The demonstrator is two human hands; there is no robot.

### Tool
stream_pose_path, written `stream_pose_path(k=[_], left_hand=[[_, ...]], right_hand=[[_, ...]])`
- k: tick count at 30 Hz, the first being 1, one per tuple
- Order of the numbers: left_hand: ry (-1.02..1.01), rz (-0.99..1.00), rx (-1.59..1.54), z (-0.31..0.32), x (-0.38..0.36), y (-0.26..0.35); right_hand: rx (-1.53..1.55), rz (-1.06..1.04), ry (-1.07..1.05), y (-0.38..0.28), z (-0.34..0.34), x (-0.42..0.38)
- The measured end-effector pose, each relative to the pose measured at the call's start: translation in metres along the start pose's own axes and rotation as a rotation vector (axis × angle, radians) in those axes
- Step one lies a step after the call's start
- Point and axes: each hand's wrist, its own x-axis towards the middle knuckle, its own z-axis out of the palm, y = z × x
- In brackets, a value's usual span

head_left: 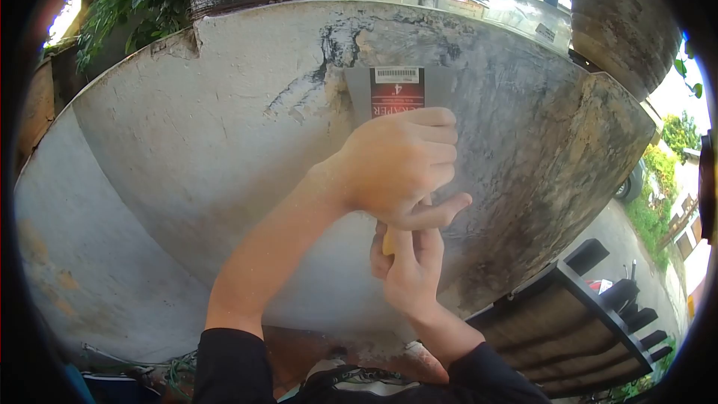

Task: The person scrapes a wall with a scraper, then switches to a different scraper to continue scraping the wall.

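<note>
"Dark sleeves [233,363] lie closest to us, one on each side, with bare forearms [278,243] stretching away from them. How are the hands placed?"

"Together, one above the other, on a single scraper [398,92]. The right hand [413,269] is lower, its fingers curled round the yellow handle [389,243]. The left hand [404,168] makes a fist just above it."

"Does that fist grip handle or metal?"

"I can't tell; it hides that stretch."

"And which way does the scraper lie?"

"Its long axis runs outward, away from the person: handle in the right hand, then past the left fist, with the broad blade [362,88] showing beyond the knuckles. So the left hand is nearer the blade, and I'd judge that line from handle to edge is what any push depends on."

"What does the edge face?"

"It points up the pale wall [224,105], near a dark cracked patch [330,46] ahead of the hands and slightly left. Whether they touch, I can't make out."

"Further out?"

"Greyer staining spreads to the hands' right, a black slatted frame [553,322] stands beyond the right forearm, and greenery [142,11] hangs far ahead, to their left."
</note>
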Motion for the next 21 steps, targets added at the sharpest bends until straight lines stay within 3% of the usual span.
stream_pose_path(k=[3,8,13,15,21], left_hand=[[0.039,-0.026,-0.049,0.007,-0.010,0.011],[-0.042,-0.065,0.018,0.004,-0.008,-0.001],[-0.020,-0.088,-0.022,0.011,-0.010,0.004],[-0.090,-0.056,0.103,0.006,-0.004,-0.007],[-0.013,-0.061,-0.016,0.002,-0.004,-0.001]], right_hand=[[0.041,-0.011,-0.023,0.009,0.000,-0.006],[0.011,0.175,-0.265,0.016,-0.019,0.017],[-0.068,0.177,-0.202,0.005,-0.013,0.016],[-0.088,0.192,-0.193,-0.001,-0.011,0.016],[-0.023,0.269,-0.143,-0.021,0.005,0.005]])
